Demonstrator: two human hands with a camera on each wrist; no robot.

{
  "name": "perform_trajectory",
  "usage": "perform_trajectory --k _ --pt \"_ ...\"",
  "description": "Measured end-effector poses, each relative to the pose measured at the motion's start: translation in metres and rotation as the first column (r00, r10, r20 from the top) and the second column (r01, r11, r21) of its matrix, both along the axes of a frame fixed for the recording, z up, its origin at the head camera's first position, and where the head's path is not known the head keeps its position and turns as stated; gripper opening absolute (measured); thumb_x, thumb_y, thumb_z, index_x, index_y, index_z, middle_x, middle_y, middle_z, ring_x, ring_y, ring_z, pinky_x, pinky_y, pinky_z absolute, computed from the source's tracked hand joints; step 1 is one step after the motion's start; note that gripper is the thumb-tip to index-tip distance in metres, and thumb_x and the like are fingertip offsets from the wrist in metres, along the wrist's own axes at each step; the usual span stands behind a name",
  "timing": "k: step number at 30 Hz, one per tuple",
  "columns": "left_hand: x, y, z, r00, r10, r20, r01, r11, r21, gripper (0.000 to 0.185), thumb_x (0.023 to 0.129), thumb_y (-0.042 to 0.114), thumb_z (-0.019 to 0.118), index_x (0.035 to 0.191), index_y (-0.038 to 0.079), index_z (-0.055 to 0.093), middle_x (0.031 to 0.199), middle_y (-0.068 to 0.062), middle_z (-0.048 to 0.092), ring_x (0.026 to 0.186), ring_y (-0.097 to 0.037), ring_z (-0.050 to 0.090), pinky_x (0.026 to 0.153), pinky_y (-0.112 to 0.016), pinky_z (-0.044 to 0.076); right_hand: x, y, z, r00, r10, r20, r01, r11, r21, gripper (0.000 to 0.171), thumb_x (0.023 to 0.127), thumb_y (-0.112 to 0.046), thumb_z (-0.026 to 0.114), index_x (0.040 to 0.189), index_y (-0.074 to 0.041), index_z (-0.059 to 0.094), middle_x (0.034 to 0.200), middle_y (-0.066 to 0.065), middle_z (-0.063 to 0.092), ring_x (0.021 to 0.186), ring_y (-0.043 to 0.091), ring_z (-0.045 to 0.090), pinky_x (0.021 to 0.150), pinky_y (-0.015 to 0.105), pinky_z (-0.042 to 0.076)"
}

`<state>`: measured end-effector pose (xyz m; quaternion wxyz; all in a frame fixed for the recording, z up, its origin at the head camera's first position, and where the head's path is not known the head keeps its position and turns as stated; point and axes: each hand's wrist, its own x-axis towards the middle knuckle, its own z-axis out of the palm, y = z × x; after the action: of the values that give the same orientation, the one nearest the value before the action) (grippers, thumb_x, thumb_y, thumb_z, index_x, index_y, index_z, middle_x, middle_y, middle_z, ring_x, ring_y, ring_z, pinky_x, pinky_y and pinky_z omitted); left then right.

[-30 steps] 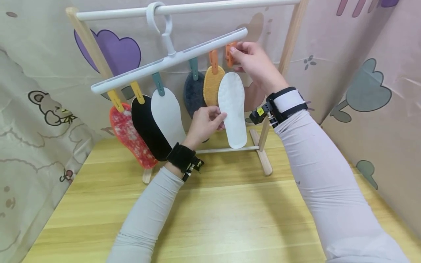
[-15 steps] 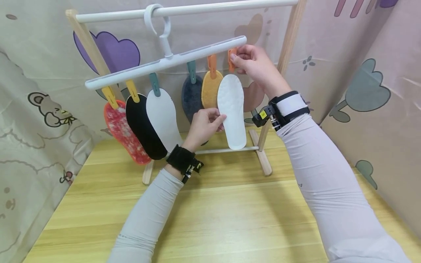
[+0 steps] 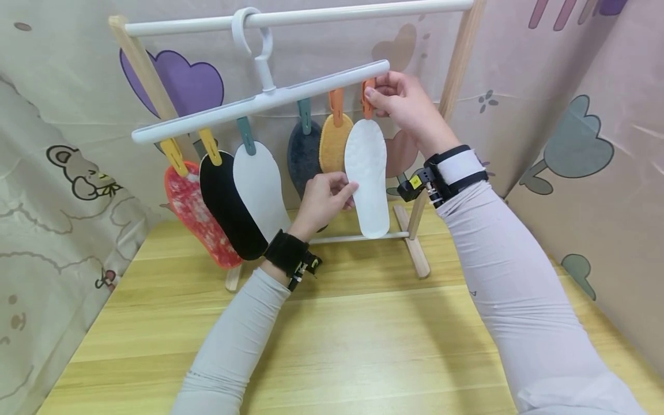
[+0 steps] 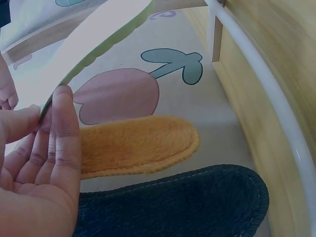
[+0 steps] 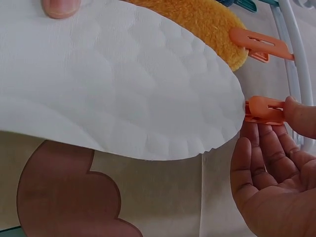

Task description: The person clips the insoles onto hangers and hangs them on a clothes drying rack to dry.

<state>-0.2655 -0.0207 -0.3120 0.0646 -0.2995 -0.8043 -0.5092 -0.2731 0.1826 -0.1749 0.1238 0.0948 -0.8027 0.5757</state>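
My left hand (image 3: 324,199) pinches the left edge of a white insole (image 3: 367,178) between thumb and fingers, and the insole stands upright. In the left wrist view its thin edge shows between the thumb and forefinger. Above it, my right hand (image 3: 410,106) pinches an orange clip (image 3: 368,99) hanging at the right end of a white hanger (image 3: 311,89). The right wrist view has the clip's tip at the insole's rounded end; whether it bites the insole I cannot tell. Just left hangs a yellow-orange fuzzy insole (image 3: 334,144) from another orange clip (image 3: 337,106).
A dark blue insole (image 3: 303,150), another white insole (image 3: 259,184), a black insole (image 3: 223,196) and a red-and-white insole (image 3: 194,207) hang from clips. The tilted hanger hooks over the top bar (image 3: 332,15) of a wooden rack (image 3: 456,63) on a wood-grain table (image 3: 363,346).
The hanger's right end has come down with the right hand and its clip, closing the gap to the white insole. The insoles on the left have swung slightly. The left hand stays nearly in place.
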Motion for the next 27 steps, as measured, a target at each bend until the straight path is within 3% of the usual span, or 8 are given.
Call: perform_trajectory --k 5,12,20,27 --pt "0.0006 0.0005 0.0017 1.0 0.004 -0.016 -0.004 1.0 -0.009 0.022 0.107 0.02 0.069 0.093 0.004 0.073 0.077 -0.011 0.076 0.075 -0.034 0.077 0.068 -0.03 0.064 0.0008 0.0014 -0.0002 1.0 0.0 -0.005 0.0 1.0 -0.003 0.019 0.108 -0.027 0.065 0.123 -0.016 0.066 0.113 -0.007 0.069 0.11 0.01 0.063 0.099 0.028 0.051" --pt "0.0002 0.0003 0.0043 0.999 0.005 -0.034 -0.006 1.0 -0.014 0.023 0.107 0.019 0.069 0.091 0.004 0.072 0.076 -0.011 0.076 0.068 -0.021 0.075 0.066 -0.028 0.063 0.001 0.0025 -0.0007 1.0 -0.002 -0.013 0.002 1.0 0.009 0.018 0.108 -0.028 0.066 0.122 -0.016 0.067 0.112 -0.008 0.07 0.111 0.01 0.063 0.098 0.028 0.051" --pt "-0.0014 0.001 0.0066 0.999 -0.002 -0.053 0.001 1.0 -0.014 0.022 0.107 0.018 0.068 0.093 0.003 0.073 0.078 -0.013 0.077 0.077 -0.038 0.078 0.065 -0.028 0.062 -0.0003 0.003 -0.0011 1.0 0.012 -0.02 -0.011 1.0 0.013 0.018 0.108 -0.027 0.066 0.121 -0.015 0.068 0.109 -0.008 0.071 0.108 0.009 0.064 0.099 0.029 0.051" --pt "-0.0017 0.0015 0.0077 0.999 0.002 -0.049 -0.002 1.0 -0.018 0.021 0.107 0.019 0.068 0.094 0.003 0.073 0.077 -0.011 0.076 0.072 -0.028 0.077 0.065 -0.028 0.061 -0.0006 0.0029 -0.0025 1.0 0.008 -0.013 -0.008 1.0 0.02 0.017 0.109 -0.028 0.065 0.12 -0.016 0.068 0.107 -0.008 0.071 0.106 0.009 0.063 0.101 0.034 0.049"
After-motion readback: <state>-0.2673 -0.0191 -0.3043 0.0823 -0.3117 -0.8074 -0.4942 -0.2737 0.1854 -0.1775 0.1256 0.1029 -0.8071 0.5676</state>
